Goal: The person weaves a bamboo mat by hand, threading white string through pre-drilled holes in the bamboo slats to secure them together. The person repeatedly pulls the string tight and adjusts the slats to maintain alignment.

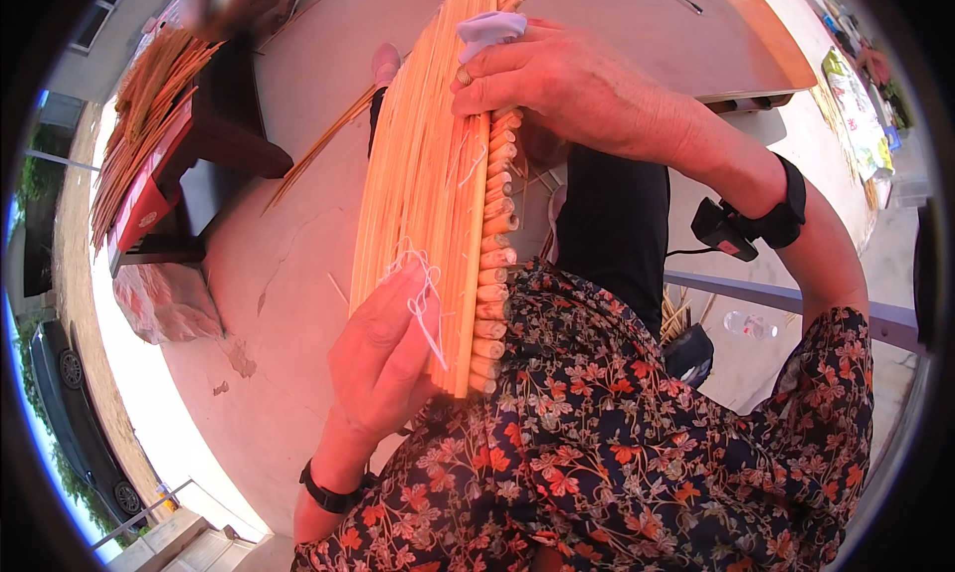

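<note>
— What are the fingers (487, 93) of the right hand (572, 80) doing?

— They're bending close together over the edge of the stalk panel (418, 154), clasping it toward its far end. A pale lavender cloth wrap (490, 30) is covering one fingertip.

— And the left hand (378, 348)?

— Its fingers are lying close together on the panel's near end, with white thread (428, 279) looping over them. The thread is blending into the skin there, so I can't tell whether the tips are pinching it.

— Where is the panel lying?

— It's extending away in front of the person, its near end meeting the floral blouse (617, 413). Cut stalk ends (496, 257) are lining its right side, just beside one long stalk (472, 274).

— Anything farther off?

— Loose stalks (149, 114) are lying heaped on a dark table (234, 104) at left.
</note>
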Tool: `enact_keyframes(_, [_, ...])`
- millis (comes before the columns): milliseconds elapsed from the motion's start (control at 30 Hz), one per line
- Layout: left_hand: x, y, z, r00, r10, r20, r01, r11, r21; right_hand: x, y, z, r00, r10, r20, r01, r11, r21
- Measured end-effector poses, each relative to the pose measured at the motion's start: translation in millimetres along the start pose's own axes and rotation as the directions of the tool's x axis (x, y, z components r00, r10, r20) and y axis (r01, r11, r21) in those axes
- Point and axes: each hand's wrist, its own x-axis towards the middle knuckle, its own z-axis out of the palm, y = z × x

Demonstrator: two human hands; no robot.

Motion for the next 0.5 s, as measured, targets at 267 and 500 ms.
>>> enact_keyframes(267, [84,-14,63,0.994,-0.013,-0.109,0.009,0.999,-0.037,-77,-25,8,0.526,0.757,-0.387,-0.599,0.653,0.464])
enact_keyframes(500, [111,0,116,0.997,-0.035,-0.071,0.03,0.996,-0.079,-126,-112,38,0.161,0.983,0.083,-0.075,-0.072,0.995])
